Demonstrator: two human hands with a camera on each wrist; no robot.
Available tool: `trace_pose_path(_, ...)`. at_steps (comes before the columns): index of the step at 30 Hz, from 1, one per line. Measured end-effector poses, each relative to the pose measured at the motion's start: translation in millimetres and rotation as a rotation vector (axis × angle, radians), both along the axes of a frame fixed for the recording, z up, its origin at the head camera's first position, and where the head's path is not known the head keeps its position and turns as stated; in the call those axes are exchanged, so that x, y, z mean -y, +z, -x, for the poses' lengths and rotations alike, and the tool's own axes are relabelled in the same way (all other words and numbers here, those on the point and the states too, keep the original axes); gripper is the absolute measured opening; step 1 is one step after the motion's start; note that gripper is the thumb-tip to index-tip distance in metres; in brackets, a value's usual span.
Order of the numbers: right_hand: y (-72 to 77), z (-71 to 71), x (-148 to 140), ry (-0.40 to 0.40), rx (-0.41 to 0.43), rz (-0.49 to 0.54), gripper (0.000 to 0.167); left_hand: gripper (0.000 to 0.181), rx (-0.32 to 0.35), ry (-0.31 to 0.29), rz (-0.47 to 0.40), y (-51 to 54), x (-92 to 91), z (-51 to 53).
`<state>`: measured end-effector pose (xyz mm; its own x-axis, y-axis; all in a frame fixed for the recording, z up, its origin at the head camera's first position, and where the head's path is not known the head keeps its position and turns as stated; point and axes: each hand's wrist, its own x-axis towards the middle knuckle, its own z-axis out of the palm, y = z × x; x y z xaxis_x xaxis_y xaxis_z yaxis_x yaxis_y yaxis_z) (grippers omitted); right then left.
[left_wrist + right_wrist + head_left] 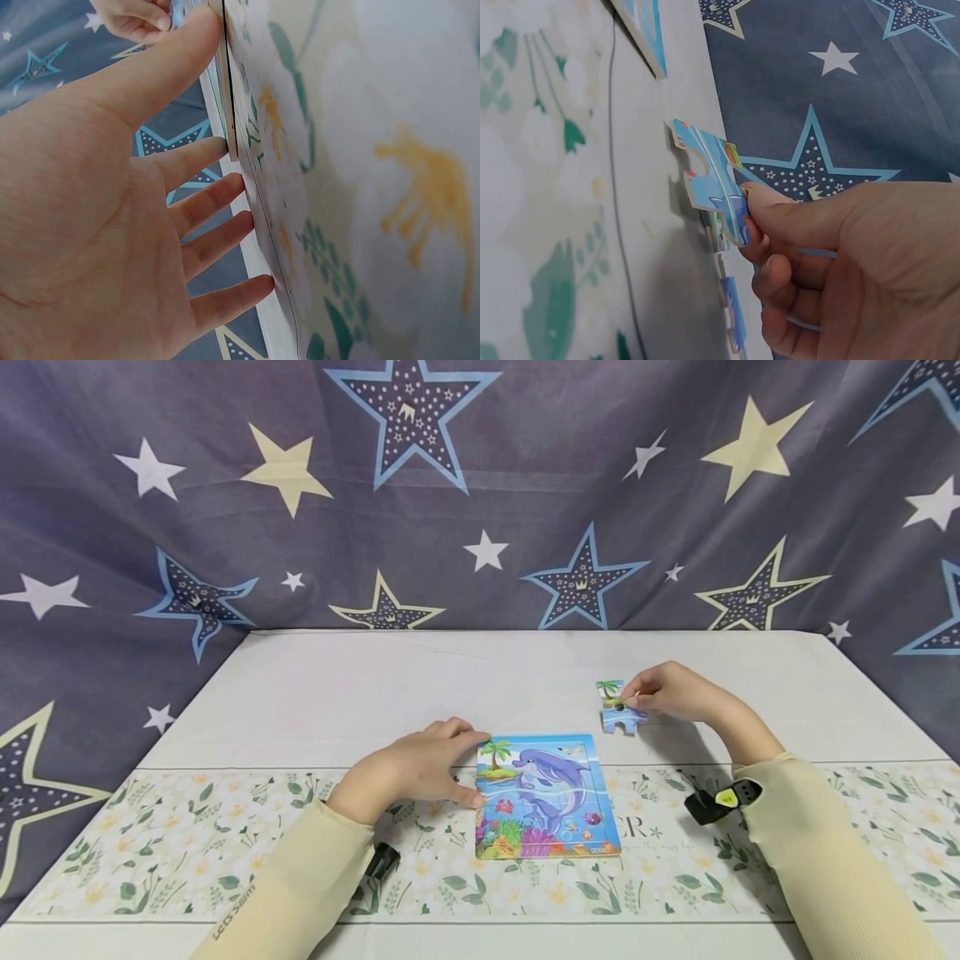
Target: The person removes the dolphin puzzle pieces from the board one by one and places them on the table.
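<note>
Left hand (pixel 423 768), fingers spread apart, at left edge of puzzle board (pixel 599 802); right hand (pixel 678 692) pinches puzzle piece (pixel 716 169) just past board's far-right corner; best to grip its rim only and steady the board with the left

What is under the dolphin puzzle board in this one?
The tablecloth, part flowered, part plain white, runs up to the edges of the puzzle board, with printed letters "ER" at its right. Anything directly beneath, including any more lettering, is covered.
</note>
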<state>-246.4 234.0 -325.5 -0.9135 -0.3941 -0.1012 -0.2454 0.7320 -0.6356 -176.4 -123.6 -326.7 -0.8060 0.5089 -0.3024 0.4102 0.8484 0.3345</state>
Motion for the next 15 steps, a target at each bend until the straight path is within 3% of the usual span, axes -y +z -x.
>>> trace_pose_path(15, -11.1, 3.9, -3, -0.045, 0.036, -0.027, 0.017, 0.086, -0.002, -0.003, -0.004, 0.1, 0.0, 0.2)
